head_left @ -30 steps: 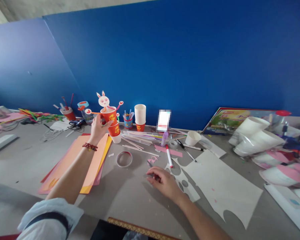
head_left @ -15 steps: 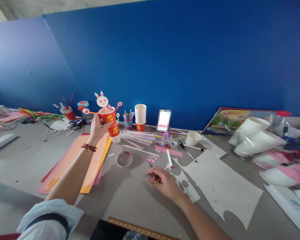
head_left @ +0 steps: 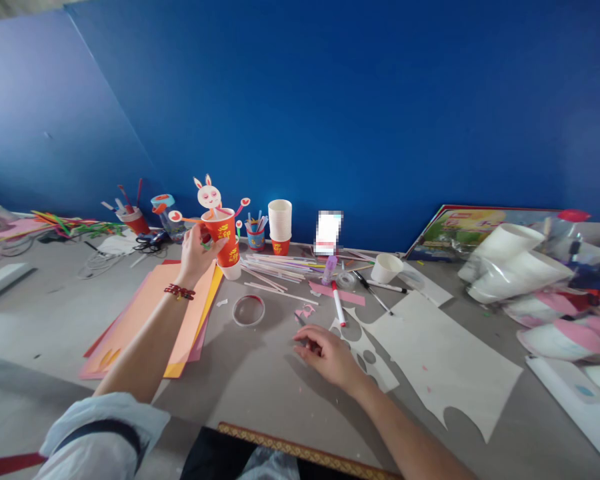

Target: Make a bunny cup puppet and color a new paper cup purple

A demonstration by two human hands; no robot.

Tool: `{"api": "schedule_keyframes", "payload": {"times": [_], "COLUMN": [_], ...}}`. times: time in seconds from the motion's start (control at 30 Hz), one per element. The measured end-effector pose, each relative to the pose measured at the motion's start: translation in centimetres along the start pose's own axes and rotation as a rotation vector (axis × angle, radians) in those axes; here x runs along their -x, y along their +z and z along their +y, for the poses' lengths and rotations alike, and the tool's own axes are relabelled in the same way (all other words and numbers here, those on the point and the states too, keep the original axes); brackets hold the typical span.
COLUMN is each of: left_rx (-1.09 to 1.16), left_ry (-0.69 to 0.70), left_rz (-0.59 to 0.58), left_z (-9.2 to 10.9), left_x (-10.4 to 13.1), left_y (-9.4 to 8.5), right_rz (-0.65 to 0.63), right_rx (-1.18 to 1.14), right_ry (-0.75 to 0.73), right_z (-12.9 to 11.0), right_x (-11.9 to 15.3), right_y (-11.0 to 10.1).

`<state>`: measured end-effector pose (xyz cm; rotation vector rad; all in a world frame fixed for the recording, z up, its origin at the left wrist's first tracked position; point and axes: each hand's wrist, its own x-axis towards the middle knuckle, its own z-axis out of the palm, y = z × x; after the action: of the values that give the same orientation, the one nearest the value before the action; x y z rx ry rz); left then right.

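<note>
Raised over the back left of the table, my left hand (head_left: 199, 252) grips a red paper cup (head_left: 221, 232) with yellow lettering. A white rabbit face (head_left: 209, 196) stands up from this cup, and strips with heart-marked round ends stick out at its sides. Directly below and behind the held cup are another red cup and a white cup rim (head_left: 231, 271). My right hand (head_left: 320, 353) hovers low over the table with curled fingers; what they hold, if anything, is hidden. Beside it are a cut white sheet with holes (head_left: 384, 375) and pink scraps (head_left: 306, 311).
Orange and yellow paper sheets (head_left: 150, 310) lie under my left forearm. A tape roll (head_left: 249, 311) is at centre. Behind are stacked white cups (head_left: 280, 219), thin sticks (head_left: 275, 268) and a red-capped marker (head_left: 338, 303). Large white paper (head_left: 445, 353) and bagged cups (head_left: 515, 267) lie right.
My left hand and the rabbit cup have shifted slightly right relative to the cups behind. The view has tilted a little. My right hand has hardly moved.
</note>
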<state>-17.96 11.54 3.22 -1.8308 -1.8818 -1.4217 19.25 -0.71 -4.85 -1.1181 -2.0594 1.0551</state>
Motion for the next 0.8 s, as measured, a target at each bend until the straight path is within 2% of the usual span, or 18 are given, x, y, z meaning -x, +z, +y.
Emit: {"api": "schedule_keyframes", "payload": {"times": [0.13,0.27,0.53,0.67,0.8], "left_rx": [-0.004,-0.045,0.024,0.116,0.111], "left_ry": [-0.024,-0.032,-0.007,-0.016,-0.007], "left_rz": [-0.007,0.057,0.104,0.082,0.074], "left_z": [0.0,-0.3,-1.8,-2.4,-2.7], "left_x": [-0.1,0.1,1.3,1.9,2.0], "left_y": [0.0,-0.2,-0.2,0.3,0.6], "right_rz": [-0.003,0.0,-0.007,0.001,0.006], "right_rx": [0.006,0.007,0.019,0.028,0.04], "right_ry": [0.001,0.004,0.01,0.004,0.001], "right_z": [0.0,0.0,-0.3,-0.3,-0.4], "right_x": [0.0,0.0,0.0,-0.1,-0.1], "right_y": [0.0,0.0,0.0,-0.1,-0.1]}}
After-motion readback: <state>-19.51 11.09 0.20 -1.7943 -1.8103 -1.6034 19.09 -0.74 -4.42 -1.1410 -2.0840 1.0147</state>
